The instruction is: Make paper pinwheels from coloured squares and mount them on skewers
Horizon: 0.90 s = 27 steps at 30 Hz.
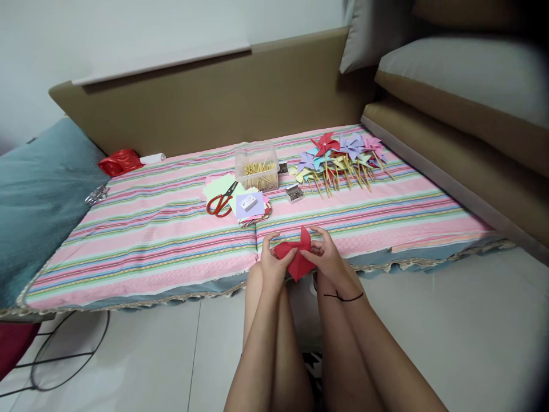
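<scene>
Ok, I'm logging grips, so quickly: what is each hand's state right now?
Left hand: closed, holding the folded red paper by its left side.
Right hand: closed, holding the same paper's right side.

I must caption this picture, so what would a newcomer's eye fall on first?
Probably the colourful paper pinwheels, on the striped cloth at the right. Next, the folded red paper held between the left hand and the right hand; then the red-handled scissors, front-left of the plastic box.
</scene>
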Available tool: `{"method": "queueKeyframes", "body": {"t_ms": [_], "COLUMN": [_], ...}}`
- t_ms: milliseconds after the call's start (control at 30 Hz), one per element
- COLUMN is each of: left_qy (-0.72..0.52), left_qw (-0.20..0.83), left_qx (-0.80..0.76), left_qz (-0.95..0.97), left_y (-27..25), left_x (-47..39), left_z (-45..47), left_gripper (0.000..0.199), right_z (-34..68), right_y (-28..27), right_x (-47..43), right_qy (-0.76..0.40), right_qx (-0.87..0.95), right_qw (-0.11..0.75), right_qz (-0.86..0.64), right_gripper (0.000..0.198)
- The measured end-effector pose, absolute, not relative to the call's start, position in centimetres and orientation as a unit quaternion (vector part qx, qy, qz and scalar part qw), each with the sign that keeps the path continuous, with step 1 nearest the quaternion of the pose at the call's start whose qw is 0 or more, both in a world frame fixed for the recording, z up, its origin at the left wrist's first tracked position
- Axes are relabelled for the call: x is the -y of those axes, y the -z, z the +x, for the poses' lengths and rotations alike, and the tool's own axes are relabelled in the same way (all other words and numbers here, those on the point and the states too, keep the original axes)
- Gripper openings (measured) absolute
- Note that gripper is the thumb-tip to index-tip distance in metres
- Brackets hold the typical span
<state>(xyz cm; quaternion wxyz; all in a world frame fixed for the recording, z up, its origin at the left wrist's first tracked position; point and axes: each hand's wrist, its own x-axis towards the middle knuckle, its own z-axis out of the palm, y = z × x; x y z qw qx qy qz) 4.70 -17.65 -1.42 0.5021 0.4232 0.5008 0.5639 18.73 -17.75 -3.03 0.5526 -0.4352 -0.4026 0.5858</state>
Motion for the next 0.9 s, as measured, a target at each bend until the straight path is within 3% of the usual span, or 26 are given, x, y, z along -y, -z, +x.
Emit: {"method": "queueKeyframes", "body": {"t_ms": [200, 367, 733, 900], "left_qy": [-0.546, -0.535, -0.560, -0.587], "left_qw": [0.527, 0.546, 0.557, 0.589], "left_qx": [-0.505, -0.494, -0.477, -0.451], "left_qz": [0.410, 0.415, 0.385, 0.326], "left_y": [1.2, 1.5, 1.6, 2.6], "left_x": [17.6, 17.6, 17.5, 17.0], "left_z": [4.7, 4.8, 4.8, 4.8], "left_gripper": [0.052, 0.063, 0.056, 0.038], "right_z": [18.9, 19.0, 18.8, 19.3], "right_y": [2.8, 2.9, 2.5, 2.8], "right_x": [17.6, 17.6, 17.6, 17.2], "right_qy": [-0.593, -0.589, -0.603, -0.586], "right_qx": [0.378, 0.369, 0.350, 0.310], "right_qw": [0.560, 0.567, 0.567, 0.599], "right_qz": [-0.438, -0.442, -0.439, -0.448], "right_gripper": [0.067, 0.065, 0.069, 0.067]}}
